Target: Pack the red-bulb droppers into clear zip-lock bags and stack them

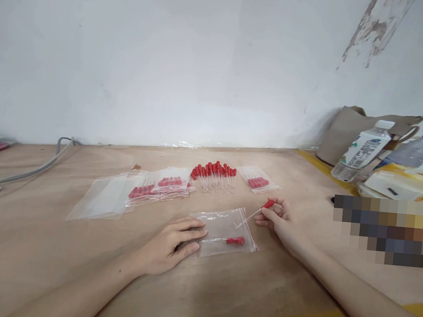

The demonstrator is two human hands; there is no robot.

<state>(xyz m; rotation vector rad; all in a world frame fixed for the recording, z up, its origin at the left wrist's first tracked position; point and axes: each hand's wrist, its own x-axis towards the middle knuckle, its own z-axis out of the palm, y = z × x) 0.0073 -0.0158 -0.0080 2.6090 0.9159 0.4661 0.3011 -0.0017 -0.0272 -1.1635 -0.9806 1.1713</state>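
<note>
My right hand [282,224] pinches a red-bulbed dropper [268,204] near its bulb. The dropper's thin clear tube points left and down, and its tip is at the open end of a clear zip bag [217,220]. Inside that bag lies another red-bulbed dropper [235,240], with its bulb toward the red zip line. On the bag's left end rests my left hand [170,243], flat with fingers stretched out. A fanned pile of loose droppers [213,172] lies behind the bag, bulbs toward the wall.
Filled bags of droppers [144,191] overlap at the left, beside flat bags [102,196]. One more filled bag [258,181] lies right of the pile. Bottles [362,152] and a beige handbag [339,135] stand at the far right. A grey cable [44,166] crosses the left side.
</note>
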